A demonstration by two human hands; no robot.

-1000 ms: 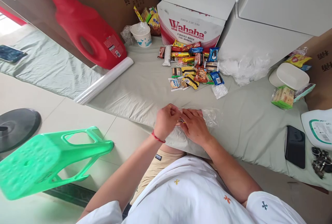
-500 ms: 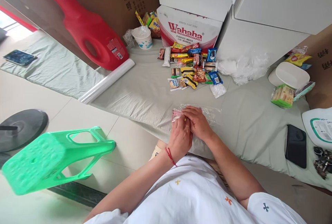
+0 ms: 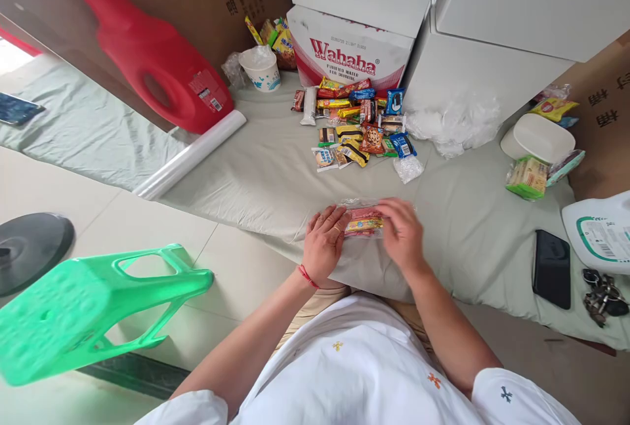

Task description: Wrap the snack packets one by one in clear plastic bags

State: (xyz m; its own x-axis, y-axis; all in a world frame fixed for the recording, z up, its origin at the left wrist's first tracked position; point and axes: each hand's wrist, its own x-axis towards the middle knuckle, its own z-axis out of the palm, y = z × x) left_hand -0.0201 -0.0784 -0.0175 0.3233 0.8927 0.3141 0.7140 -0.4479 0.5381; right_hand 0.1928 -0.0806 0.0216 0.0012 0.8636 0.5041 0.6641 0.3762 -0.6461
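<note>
Several snack bars in red and yellow wrappers (image 3: 365, 223) lie side by side under clear plastic film on the cloth in front of me. My left hand (image 3: 325, 241) rests on their left end, palm down with the fingers stretched out. Over the right end is my right hand (image 3: 404, 235), its fingers extended and slightly bent, a little blurred. Whether its fingertips touch the film I cannot tell. Farther back, a pile of small wrapped snacks (image 3: 370, 139) lies on the cloth, with a crumpled clear wrapper (image 3: 408, 169) at its near edge.
Behind the pile stands a Wahaba-style printed carton (image 3: 344, 51). To the left are a paper cup (image 3: 260, 71), a red jug (image 3: 162, 71), a plastic film roll (image 3: 191, 155) and a green stool (image 3: 108, 307). At right are bunched clear plastic (image 3: 455, 123), a white container (image 3: 536, 138), a phone (image 3: 552, 269) and keys (image 3: 604, 297).
My hands have moved apart, the left one leftward and the right one rightward. The wrapped bars between them, covered before, now show. The view has shifted slightly.
</note>
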